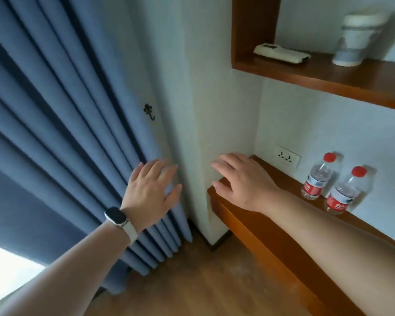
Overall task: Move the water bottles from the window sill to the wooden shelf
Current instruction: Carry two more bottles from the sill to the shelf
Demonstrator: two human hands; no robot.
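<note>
Two clear water bottles with red caps and red labels stand upright on the lower wooden shelf (271, 229), against the wall: one (317, 177) farther back, the other (343, 192) nearer and to its right. My right hand (242, 181) hovers over the shelf's left end, fingers apart, holding nothing, well left of the bottles. Empty as well, my left hand (151, 190) has its fingers spread in front of the blue curtain (62, 124); a watch is on its wrist. The window sill is hidden behind the curtain.
An upper wooden shelf (328, 76) holds a white remote control (281, 53) and a white kettle (356, 39). A wall socket (286, 156) sits above the lower shelf. A white wall pillar (203, 110) separates curtain and shelves. A small hook (149, 111) hangs by the curtain. Wooden floor lies below.
</note>
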